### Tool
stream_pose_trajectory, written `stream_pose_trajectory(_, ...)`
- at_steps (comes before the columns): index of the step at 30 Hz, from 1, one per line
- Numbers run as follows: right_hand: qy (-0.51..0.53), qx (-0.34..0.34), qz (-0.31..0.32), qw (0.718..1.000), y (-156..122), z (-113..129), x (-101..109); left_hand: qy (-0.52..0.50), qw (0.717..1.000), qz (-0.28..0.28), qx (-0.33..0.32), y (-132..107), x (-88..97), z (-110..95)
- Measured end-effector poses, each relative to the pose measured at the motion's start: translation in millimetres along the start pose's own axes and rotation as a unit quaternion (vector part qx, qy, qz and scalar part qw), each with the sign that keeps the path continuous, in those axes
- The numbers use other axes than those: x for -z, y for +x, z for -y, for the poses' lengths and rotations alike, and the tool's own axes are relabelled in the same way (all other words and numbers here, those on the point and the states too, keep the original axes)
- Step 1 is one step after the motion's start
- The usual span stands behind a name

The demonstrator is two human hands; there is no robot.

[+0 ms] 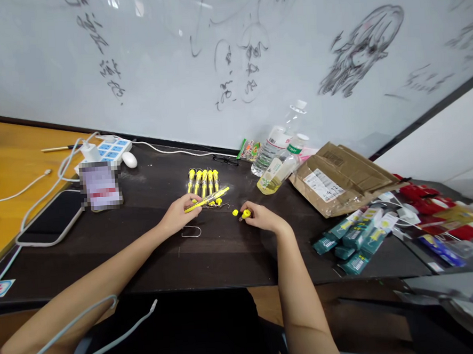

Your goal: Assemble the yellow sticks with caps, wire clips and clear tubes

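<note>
From where I stand, the person's left hand [178,213] is pinched around the lower end of a yellow tube [211,198], which slants up and rightward out of the fingers, its far end by the row of yellow sticks [203,182]. The right hand [260,216] has its fingertips closed on a yellow cap [246,214], just left of the hand; I can't tell whether it touches the desk [233,257]. Beside it lies a small yellow piece [235,212]. A bent wire [192,232] lies near the left wrist.
</note>
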State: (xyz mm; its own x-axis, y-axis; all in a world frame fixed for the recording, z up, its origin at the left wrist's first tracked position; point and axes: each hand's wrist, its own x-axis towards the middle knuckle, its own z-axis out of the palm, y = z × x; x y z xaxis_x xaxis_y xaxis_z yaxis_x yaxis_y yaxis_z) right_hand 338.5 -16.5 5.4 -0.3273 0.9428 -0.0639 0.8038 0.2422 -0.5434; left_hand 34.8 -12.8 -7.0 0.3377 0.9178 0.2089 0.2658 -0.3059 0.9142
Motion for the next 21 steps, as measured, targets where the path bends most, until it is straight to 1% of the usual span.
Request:
stream_pose_trajectory(2,0.010,-0.012,-0.003,1.000,-0.4,-1.5,2.6,-0.009,1.000,0.004,0.008,0.1,0.2,0.1)
stream_pose_trajectory(4,0.018,-0.023,-0.034,0.999,0.2,-3.5,6.7,-0.018,1.000,0.007,0.009,0.1,0.7,0.4)
stream_pose_trajectory(5,0.025,-0.025,-0.067,0.997,1.1,-3.6,8.4,-0.021,1.000,0.010,0.007,0.0,0.9,0.5)
stream_pose_trajectory(7,0.065,-0.019,-0.152,0.986,4.3,-0.3,9.4,-0.023,1.000,0.020,-0.002,-0.3,0.9,0.4)
stream_pose_trajectory(8,0.101,-0.012,-0.192,0.976,6.4,3.7,7.9,-0.027,0.999,0.026,-0.007,-0.5,0.6,0.4)
stream_pose_trajectory(9,0.156,-0.002,-0.217,0.964,8.6,9.1,4.8,-0.037,0.999,0.034,-0.009,-0.6,0.0,0.3)
stream_pose_trajectory(10,0.225,0.016,-0.215,0.950,10.8,15.9,0.1,-0.054,0.998,0.044,-0.010,-0.5,-0.8,0.3)
stream_pose_trajectory(12,0.355,0.053,-0.147,0.922,14.8,31.5,-13.4,-0.103,0.992,0.069,-0.003,-0.1,-2.9,0.5)
stream_pose_trajectory(14,0.444,0.095,-0.082,0.887,18.1,46.7,-30.3,-0.150,0.984,0.098,0.007,0.5,-4.9,0.8)
stream_pose_trajectory(15,0.465,0.114,-0.044,0.877,19.6,52.9,-38.8,-0.167,0.980,0.111,0.011,0.7,-5.8,0.9)
stream_pose_trajectory(17,0.486,0.130,-0.003,0.864,22.8,61.3,-53.9,-0.187,0.973,0.132,0.020,0.7,-7.2,0.9)
stream_pose_trajectory(19,0.501,0.127,-0.001,0.856,26.1,64.3,-64.7,-0.194,0.969,0.153,0.031,0.2,-8.2,0.7)
stream_pose_trajectory(21,0.513,0.115,-0.009,0.851,29.0,63.7,-70.7,-0.193,0.964,0.176,0.043,-0.7,-9.1,0.2)
